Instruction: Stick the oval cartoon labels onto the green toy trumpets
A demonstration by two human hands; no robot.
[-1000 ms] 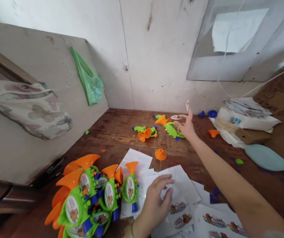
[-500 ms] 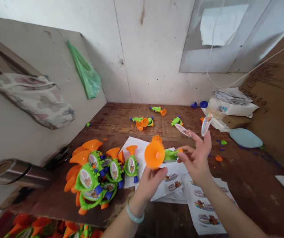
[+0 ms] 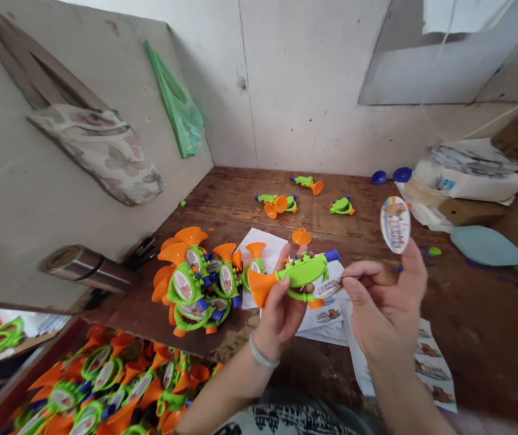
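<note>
My left hand point(image 3: 282, 320) grips a toy trumpet point(image 3: 303, 273) with a green body, orange bell and blue mouthpiece. The oval face turned toward me is plain green. My right hand point(image 3: 379, 308) pinches an oval sticker point(image 3: 328, 289) by its end between thumb and forefinger, beside the trumpet's lower edge. Another oval sticker point(image 3: 395, 225) with a bear and rainbow clings to a raised fingertip of that hand. Beneath both hands lie sticker sheets point(image 3: 438, 368). Left of them is a pile of toy trumpets point(image 3: 183, 285) with stickers on their faces.
Several trumpets point(image 3: 342, 206) without visible stickers and a loose orange bell point(image 3: 301, 236) lie farther back. A steel flask point(image 3: 89, 267) stands left; a pale blue dish point(image 3: 486, 246) and stacked papers point(image 3: 476, 175) are right. A bin of trumpets point(image 3: 118, 386) sits below the table edge.
The trumpet has turned from bell toward me to sideways, its green face showing. One sticker has passed from a right fingertip into the thumb-and-forefinger pinch. The view has shifted left and down.
</note>
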